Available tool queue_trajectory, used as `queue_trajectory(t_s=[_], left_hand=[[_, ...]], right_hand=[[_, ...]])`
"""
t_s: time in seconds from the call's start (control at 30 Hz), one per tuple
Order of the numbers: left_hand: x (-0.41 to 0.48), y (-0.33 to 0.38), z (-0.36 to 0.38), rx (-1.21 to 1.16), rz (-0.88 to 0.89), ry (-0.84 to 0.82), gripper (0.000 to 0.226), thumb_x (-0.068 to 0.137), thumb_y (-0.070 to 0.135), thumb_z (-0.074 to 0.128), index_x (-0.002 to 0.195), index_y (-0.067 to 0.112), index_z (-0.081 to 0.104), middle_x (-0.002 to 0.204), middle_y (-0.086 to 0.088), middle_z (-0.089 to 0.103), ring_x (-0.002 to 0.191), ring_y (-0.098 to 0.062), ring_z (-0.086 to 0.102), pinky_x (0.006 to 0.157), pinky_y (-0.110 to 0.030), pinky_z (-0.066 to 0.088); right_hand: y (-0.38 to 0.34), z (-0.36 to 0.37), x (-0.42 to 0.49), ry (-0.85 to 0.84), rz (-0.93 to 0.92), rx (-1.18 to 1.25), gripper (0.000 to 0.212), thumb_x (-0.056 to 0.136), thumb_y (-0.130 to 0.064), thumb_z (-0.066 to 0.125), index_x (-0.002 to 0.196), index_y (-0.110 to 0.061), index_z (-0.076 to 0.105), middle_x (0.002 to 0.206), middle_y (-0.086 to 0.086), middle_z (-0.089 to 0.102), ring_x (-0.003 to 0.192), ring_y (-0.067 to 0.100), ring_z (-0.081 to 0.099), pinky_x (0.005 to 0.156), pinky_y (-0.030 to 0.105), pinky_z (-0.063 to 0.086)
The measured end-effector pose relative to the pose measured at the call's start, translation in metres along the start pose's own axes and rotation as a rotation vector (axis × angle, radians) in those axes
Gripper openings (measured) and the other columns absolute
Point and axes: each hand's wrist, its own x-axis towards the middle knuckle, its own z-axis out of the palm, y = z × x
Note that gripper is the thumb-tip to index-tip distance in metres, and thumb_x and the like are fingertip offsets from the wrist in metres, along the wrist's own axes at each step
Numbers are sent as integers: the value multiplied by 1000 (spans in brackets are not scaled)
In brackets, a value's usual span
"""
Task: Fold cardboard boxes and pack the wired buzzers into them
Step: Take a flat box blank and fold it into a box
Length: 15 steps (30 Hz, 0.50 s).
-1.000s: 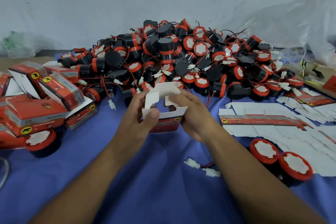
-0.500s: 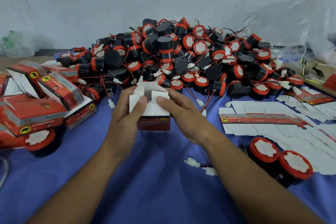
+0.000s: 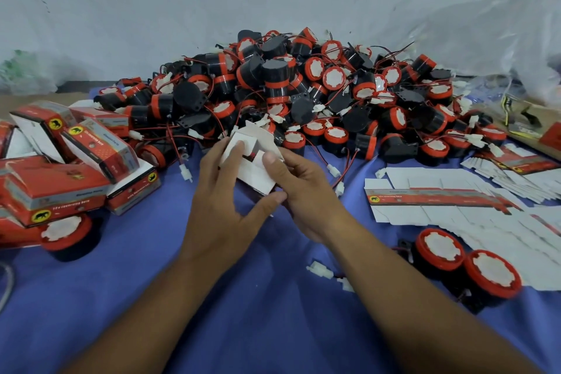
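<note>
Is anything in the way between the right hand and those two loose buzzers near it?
Nothing visible blocks them. The right hand grips the half-folded box; the two buzzers sit on the blue cloth just right of that forearm, with no object between.

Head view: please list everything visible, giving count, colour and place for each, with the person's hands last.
buzzer pile: too many to count, black with red rims, white faces and red-black wires; heaped at centre back
loose buzzers: three, same colours; two at near right, one at left against the boxes
folded boxes: several, red and white with yellow logos; left
flat box blanks: a spread stack, white with red strips; right
half-folded box: one, white inside, red outside; centre
cloth: one, blue; covering the table
plastic sheeting: translucent white; back and right
left hand: holds the box, fingers on a flap
right hand: holds the box, thumb on top
</note>
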Motion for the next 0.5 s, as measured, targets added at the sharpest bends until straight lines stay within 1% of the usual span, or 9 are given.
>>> queue_trajectory(t_s=[0.03, 0.07, 0.13, 0.17, 0.23, 0.27, 0.33, 0.4, 0.5], left_hand=[[1, -2, -2, 16, -2, 26, 76, 83, 53, 64, 144, 11, 45, 148, 1, 39, 135, 7, 28, 106, -1, 20], [1, -4, -3, 22, -6, 45, 73, 83, 51, 64, 141, 10, 48, 146, -2, 43, 133, 2, 33, 105, -2, 22], [0, -7, -4, 18, 0, 45, 67, 83, 44, 69, 137, 8, 53, 143, -4, 47, 131, -4, 40, 104, -4, 25], [1, -8, -4, 18, 8, 31, 65, 81, 39, 73, 135, 7, 55, 142, -4, 48, 130, -7, 43, 104, -5, 27], [1, -9, -4, 17, 20, 1, 64, 77, 32, 78, 132, 6, 58, 139, -5, 50, 128, -10, 46, 104, -8, 31], [1, -9, -3, 11, 18, -11, 63, 76, 31, 79, 130, 7, 59, 138, -4, 50, 126, -9, 46, 103, -8, 31], [0, -9, -3, -1, 8, -40, 61, 74, 31, 79, 127, 9, 59, 136, 0, 48, 124, 4, 41, 99, -3, 29], [0, -7, -4, -10, 3, -61, 60, 74, 35, 77, 127, 12, 60, 136, 7, 44, 124, 16, 33, 97, 0, 27], [0, -4, -6, -31, -1, -81, 64, 78, 52, 69, 130, 18, 58, 138, 13, 40, 127, 17, 31, 97, 0, 27]], right_hand=[[-2, 0, 0, -5, 53, -3, 45, 90, -53, 61, 122, -21, 70, 125, 26, 63, 111, 37, 63, 102, 49, 49], [-5, -1, -1, -5, 106, 1, 56, 84, -66, 59, 117, -23, 71, 123, 25, 64, 110, 38, 63, 101, 51, 50], [-11, -5, 1, -6, 170, -12, 66, 73, -81, 51, 103, -27, 74, 106, 11, 72, 99, 26, 67, 97, 48, 51], [-13, -7, 3, -10, 178, -39, 65, 74, -82, 50, 100, -27, 74, 98, 4, 72, 93, 19, 65, 95, 47, 51], [-14, -11, 4, -6, 183, -96, 60, 84, -71, 55, 109, -18, 70, 99, -2, 71, 95, 16, 63, 101, 48, 48], [-14, -12, 4, -7, 187, -124, 57, 86, -63, 57, 111, -13, 66, 100, -2, 69, 96, 16, 62, 103, 48, 47], [-15, -12, 2, -32, 194, -159, 44, 84, -54, 61, 102, -14, 63, 96, -2, 67, 93, 17, 61, 98, 43, 49], [-16, -11, 1, -46, 195, -166, 38, 82, -52, 64, 99, -19, 62, 96, 0, 66, 92, 20, 60, 92, 41, 51], [-20, -14, 1, -48, 172, -233, 46, 80, -57, 66, 104, -18, 63, 97, 5, 68, 88, 24, 63, 87, 43, 55]])
